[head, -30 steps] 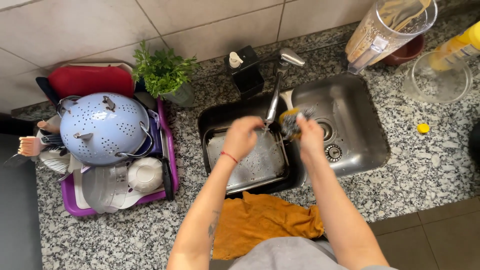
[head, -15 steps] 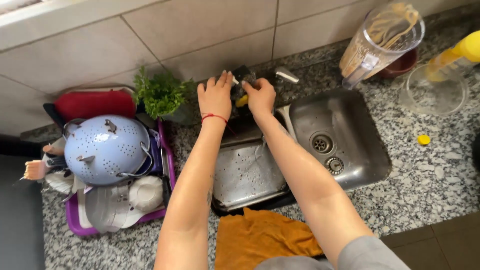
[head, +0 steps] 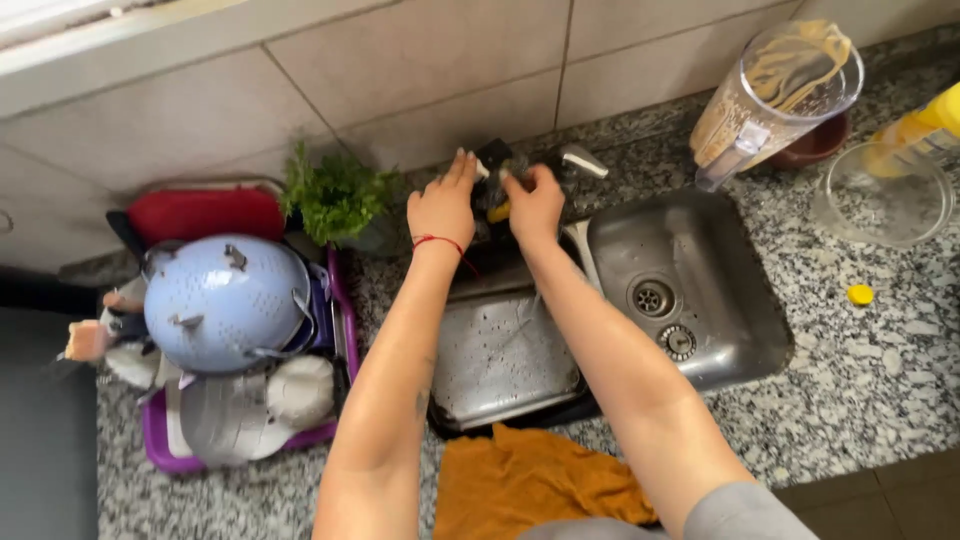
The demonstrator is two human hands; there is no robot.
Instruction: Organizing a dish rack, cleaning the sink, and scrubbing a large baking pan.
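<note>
Blue colander upturned in purple rack; orange cloth; green plant.

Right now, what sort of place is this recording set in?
Most likely a home kitchen: a stainless steel sink set in a speckled granite counter, and a pale blue colander drying in a purple dish rack.

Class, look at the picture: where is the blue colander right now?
The blue colander lies upturned in the purple dish rack, left of the sink, just below the green herb plant.

Speckled grey granite counter, beige tiled wall w/ dark grout lines behind, pale ledge along top left, brown tiled floor at bottom right, dark surface at far left, even soft light.
</note>
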